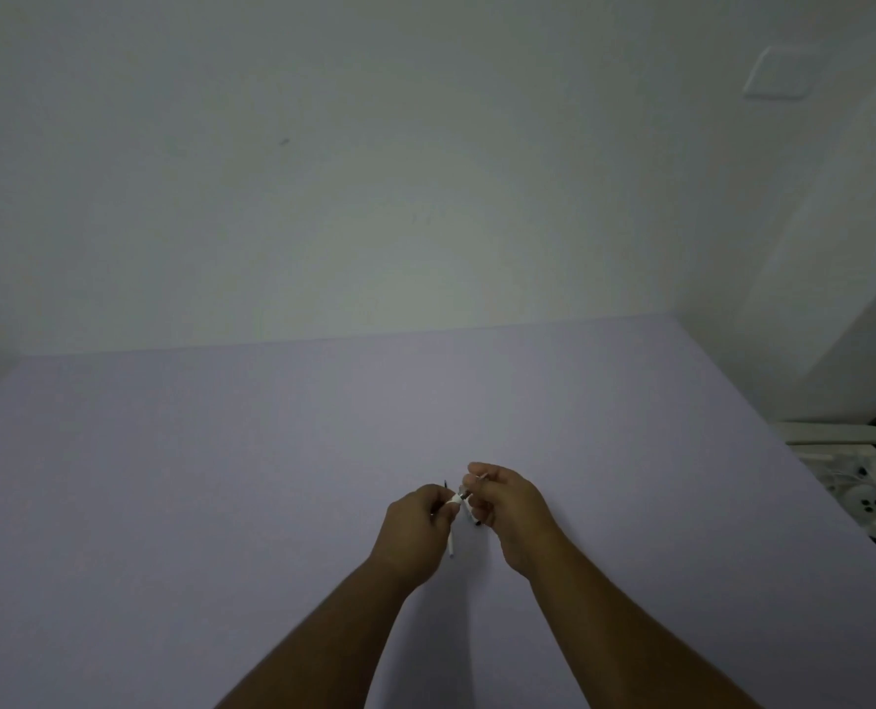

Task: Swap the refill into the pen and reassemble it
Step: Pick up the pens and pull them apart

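Observation:
Both hands meet above the lilac table (221,478), near its middle. My left hand (415,529) is closed around a white pen barrel (452,545), whose lower end sticks out below the fist and whose upper end shows between the two hands. My right hand (507,509) pinches a small pen part (476,481) at the barrel's upper end; the fingers hide most of it. A thin dark tip shows just above my left fingers and another below my right fingers. Which piece is the refill is too small to tell.
A plain white wall rises behind the table, with a switch plate (778,71) at the upper right. Past the table's right edge sits a white power strip (870,504) with cables on a white frame.

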`<state>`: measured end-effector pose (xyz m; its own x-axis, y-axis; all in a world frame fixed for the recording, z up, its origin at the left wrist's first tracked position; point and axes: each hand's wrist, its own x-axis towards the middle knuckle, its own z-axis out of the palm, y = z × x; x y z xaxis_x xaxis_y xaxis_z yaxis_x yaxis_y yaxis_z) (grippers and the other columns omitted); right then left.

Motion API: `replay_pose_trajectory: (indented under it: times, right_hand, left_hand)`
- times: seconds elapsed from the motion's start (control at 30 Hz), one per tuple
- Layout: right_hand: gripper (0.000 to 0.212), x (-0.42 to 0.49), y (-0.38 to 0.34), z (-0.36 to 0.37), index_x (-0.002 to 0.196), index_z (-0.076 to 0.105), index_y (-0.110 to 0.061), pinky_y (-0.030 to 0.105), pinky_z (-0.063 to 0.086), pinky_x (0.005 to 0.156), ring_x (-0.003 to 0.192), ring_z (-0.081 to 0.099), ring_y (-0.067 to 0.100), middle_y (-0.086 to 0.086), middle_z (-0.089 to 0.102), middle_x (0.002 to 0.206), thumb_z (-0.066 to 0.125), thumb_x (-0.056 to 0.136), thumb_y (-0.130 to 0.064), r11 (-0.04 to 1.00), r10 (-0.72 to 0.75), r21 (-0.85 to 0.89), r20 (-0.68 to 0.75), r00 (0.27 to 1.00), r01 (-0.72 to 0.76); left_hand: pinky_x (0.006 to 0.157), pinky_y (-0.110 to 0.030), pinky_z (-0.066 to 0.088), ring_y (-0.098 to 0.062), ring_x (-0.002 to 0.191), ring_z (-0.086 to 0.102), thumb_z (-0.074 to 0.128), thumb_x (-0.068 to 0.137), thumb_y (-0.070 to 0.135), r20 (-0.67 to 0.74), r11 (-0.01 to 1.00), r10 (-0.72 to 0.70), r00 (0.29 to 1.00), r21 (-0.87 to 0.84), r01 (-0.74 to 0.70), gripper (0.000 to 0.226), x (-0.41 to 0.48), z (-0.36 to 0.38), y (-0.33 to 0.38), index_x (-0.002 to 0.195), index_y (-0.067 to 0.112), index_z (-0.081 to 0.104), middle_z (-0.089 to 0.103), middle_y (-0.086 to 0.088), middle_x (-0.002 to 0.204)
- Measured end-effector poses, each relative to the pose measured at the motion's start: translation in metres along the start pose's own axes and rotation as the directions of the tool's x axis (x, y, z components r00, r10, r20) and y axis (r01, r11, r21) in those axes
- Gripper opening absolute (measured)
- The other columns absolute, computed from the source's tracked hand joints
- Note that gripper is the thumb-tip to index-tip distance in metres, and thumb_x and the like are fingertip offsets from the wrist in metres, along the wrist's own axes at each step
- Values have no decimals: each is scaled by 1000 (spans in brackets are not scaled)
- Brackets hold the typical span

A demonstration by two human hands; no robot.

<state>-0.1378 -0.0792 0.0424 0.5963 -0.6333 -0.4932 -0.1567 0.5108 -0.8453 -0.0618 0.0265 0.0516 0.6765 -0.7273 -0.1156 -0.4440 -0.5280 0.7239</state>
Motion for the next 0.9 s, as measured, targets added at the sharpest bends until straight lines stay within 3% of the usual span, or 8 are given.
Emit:
replay_pose_trajectory:
  times: [0.07,0.23,0.37,0.43,0.53,0.6,0.7,0.9]
  right_hand:
    - [18,-2,1,0,98,67,-3,29,47,67,62,49,16,9,61,76,66,84,-14,997,6,-79,-25,1000,-8]
    - [22,-4,-4,-1,103,64,-6,32,42,71,71,52,19,7,66,78,56,86,5,999,-17,43,-1,1000,17]
    - [5,-5,-4,-2,79,67,-13,32,44,70,64,48,16,8,61,76,65,84,-12,995,-19,-97,-35,999,15]
    - [4,-5,-3,-3,86,68,-9,30,44,68,65,49,17,6,61,73,64,85,-10,994,-33,-107,-42,999,29]
    - [24,-4,-6,-7,105,62,-7,30,43,68,79,54,22,6,66,82,55,85,6,999,-36,24,1,999,36]
    - [26,-5,-7,-6,110,60,-10,29,44,69,80,54,20,5,66,87,60,85,-2,1000,-28,0,8,1000,28]
    - [29,-6,-6,-4,110,61,-10,30,47,71,74,53,17,6,63,92,68,83,-16,993,-27,-115,-37,999,22]
    - [29,-5,-11,-6,109,59,-13,28,44,72,86,57,18,4,65,94,55,85,4,999,-42,9,10,999,41]
  left_hand:
    - [54,-5,31,-9,77,52,47,98,22,2,1000,7,1000,-1,-7,24,0,0,1,108,9,64,71,-7,102]
    - [55,-3,31,-9,79,53,47,98,22,-1,1000,19,1000,2,-19,24,-1,0,2,108,10,65,70,-4,99]
    - [53,-3,31,-7,75,52,47,98,23,-1,1000,20,1000,-3,-20,24,0,0,3,107,9,65,69,-3,96]
    - [52,-3,31,-4,69,50,47,98,23,5,1000,28,1000,7,-28,24,0,0,4,108,10,64,69,-3,96]
    - [53,-4,31,-6,70,50,46,98,22,2,1000,26,1000,7,-26,24,1,1,5,107,9,64,69,-5,96]
    - [53,-3,31,-8,76,52,47,98,22,-2,1000,26,1000,9,-26,24,1,1,6,109,9,64,69,-5,98]
    - [53,-4,31,-8,79,53,47,98,22,1,1000,18,1000,3,-18,25,2,1,7,110,10,64,71,-6,104]
    - [52,-3,31,-8,78,52,47,98,21,4,1000,6,1000,18,-6,24,5,2,8,110,10,64,68,-3,97]
